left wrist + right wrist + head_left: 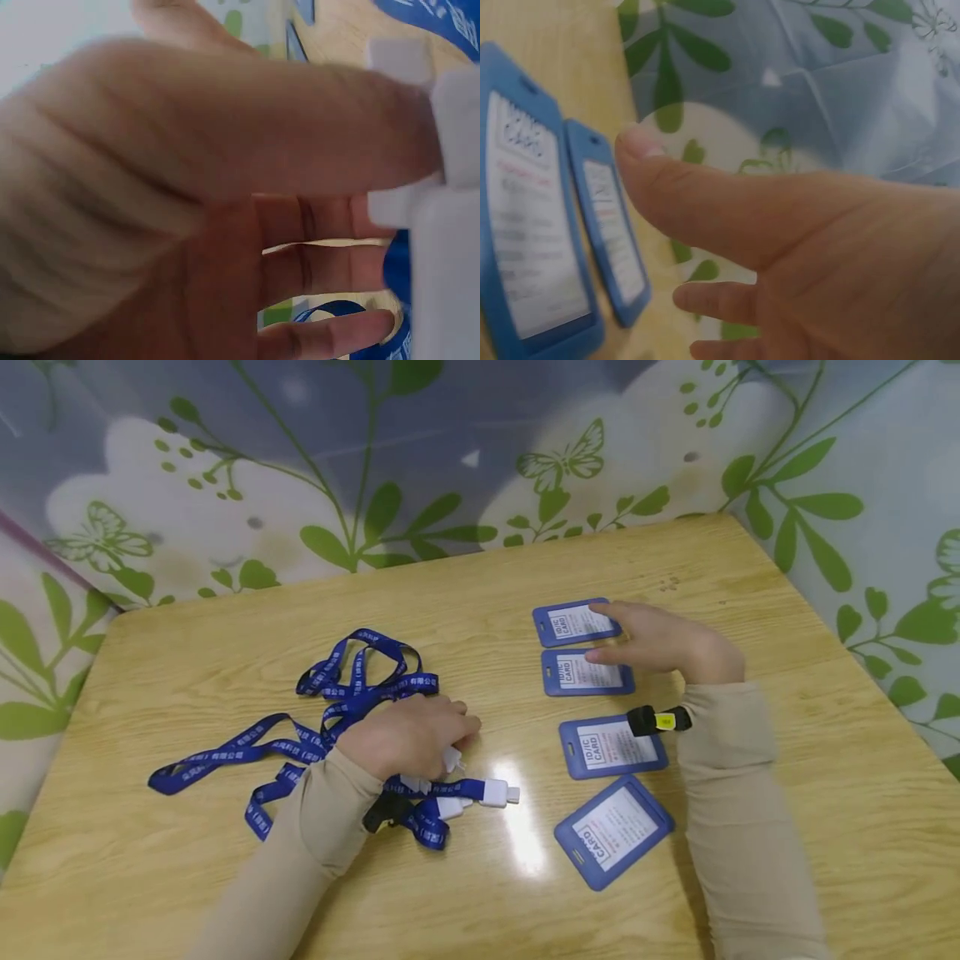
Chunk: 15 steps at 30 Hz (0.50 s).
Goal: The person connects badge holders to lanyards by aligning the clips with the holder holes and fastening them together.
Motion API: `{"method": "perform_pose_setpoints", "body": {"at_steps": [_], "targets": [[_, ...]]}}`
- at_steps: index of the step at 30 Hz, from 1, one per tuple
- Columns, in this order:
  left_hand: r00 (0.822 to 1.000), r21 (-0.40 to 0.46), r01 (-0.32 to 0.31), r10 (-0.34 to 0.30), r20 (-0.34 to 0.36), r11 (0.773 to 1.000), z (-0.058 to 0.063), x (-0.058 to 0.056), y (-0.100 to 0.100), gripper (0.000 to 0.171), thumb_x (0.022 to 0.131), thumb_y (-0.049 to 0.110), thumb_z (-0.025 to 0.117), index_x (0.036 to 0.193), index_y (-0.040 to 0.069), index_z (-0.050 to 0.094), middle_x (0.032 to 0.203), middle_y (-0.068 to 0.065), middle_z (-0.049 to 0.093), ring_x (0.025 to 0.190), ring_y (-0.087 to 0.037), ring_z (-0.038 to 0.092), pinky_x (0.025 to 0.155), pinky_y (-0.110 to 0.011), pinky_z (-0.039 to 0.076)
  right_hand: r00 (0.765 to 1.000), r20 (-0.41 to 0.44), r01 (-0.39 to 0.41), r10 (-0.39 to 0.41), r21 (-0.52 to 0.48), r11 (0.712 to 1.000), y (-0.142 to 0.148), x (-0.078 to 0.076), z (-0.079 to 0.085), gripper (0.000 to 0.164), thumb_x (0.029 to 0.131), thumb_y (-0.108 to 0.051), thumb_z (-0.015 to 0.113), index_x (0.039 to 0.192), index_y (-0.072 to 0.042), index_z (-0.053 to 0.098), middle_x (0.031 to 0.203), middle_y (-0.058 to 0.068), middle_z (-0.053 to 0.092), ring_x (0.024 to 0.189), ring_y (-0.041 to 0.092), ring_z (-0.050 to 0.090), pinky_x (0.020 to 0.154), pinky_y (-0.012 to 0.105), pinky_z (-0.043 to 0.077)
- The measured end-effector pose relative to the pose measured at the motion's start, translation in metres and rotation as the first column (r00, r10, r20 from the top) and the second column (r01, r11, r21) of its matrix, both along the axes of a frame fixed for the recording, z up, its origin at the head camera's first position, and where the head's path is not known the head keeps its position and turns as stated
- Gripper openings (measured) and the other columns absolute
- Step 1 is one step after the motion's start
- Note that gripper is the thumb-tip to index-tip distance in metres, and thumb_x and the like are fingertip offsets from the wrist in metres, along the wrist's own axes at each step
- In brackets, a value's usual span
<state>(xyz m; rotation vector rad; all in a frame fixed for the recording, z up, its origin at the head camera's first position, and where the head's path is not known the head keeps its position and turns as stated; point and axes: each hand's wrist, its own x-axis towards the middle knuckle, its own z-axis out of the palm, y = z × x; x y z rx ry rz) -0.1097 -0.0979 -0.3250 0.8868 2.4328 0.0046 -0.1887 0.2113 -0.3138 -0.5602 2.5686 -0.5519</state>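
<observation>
A tangle of blue lanyards (375,692) with white lettering and white plastic buckles (495,792) lies left of centre on the table. Over its right part, my left hand (412,735) pinches a white lanyard buckle (457,124); the thumb meets it in the left wrist view, while the fingertips are partly hidden. Four-cornered blue card holders stand in a column at right: the farthest (573,622), a second (573,675), a third (611,747) and a tilted nearest one (615,832). Above the two far holders, my right hand (667,643) is spread, holding nothing.
The wooden table (480,893) meets a wall (465,460) covered with leaves and butterflies at its back and right edges. Dark straps with small devices (658,721) sit on both wrists. Light glares off the tabletop near the buckles.
</observation>
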Motion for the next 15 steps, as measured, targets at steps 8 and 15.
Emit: {"method": "perform_pose_setpoints", "body": {"at_steps": [8,15], "targets": [[0.985,0.253,-0.039,0.08,-0.155,0.967,0.017,-0.013,-0.01,0.03,0.1,0.02,0.064,0.128,0.01,0.061,0.116,-0.006,0.07,0.094,-0.022,0.067,0.086,-0.04,0.055,0.999,0.039,0.028,-0.03,0.041,0.999,0.002,-0.007,-0.016,0.072,0.102,-0.036,0.059,0.157,-0.001,0.029,0.161,0.031,0.021,0.148,0.051,0.022,0.119,0.063,0.021],[0.924,0.332,-0.058,0.177,-0.34,0.941,0.042,-0.02,-0.023,0.04,0.108,0.026,0.048,0.143,0.006,0.055,0.118,-0.013,0.067,0.086,-0.026,0.066,0.082,-0.043,0.055,0.999,0.033,0.019,-0.022,0.087,0.996,0.0,-0.007,-0.017,0.064,0.104,-0.035,0.057,0.156,-0.005,0.036,0.163,0.028,0.019,0.148,0.05,0.023,0.119,0.062,0.022]]}}
